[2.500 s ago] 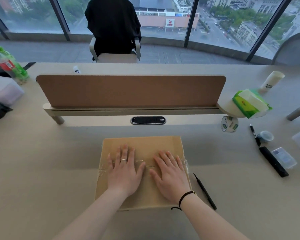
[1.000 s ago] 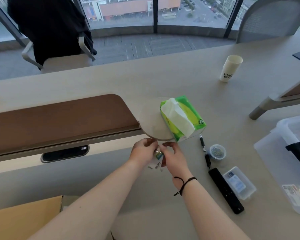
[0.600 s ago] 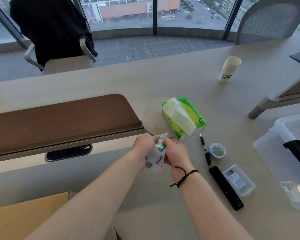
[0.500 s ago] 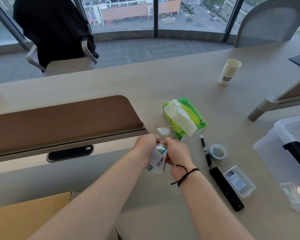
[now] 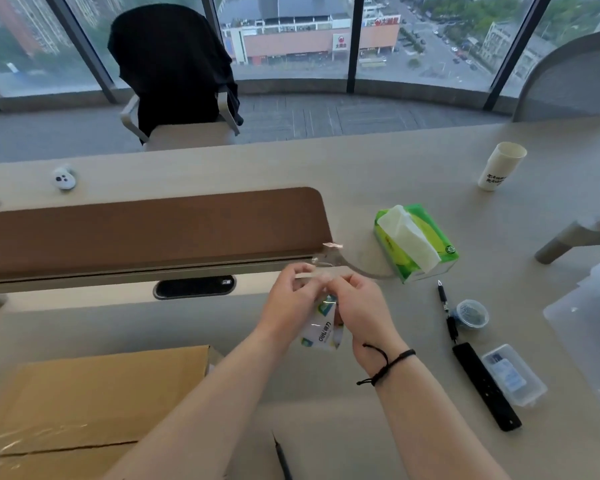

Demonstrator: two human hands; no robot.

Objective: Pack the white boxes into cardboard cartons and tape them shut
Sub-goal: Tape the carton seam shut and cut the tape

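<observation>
Head view: both hands, left (image 5: 291,303) and right (image 5: 362,311), pinch tape roll (image 5: 321,332), peeling its end; next, tape carton (image 5: 84,407).

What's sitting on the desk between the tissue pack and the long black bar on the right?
In the head view, a black pen and a small round lidded tub lie between the tissue pack and the black bar.
</observation>
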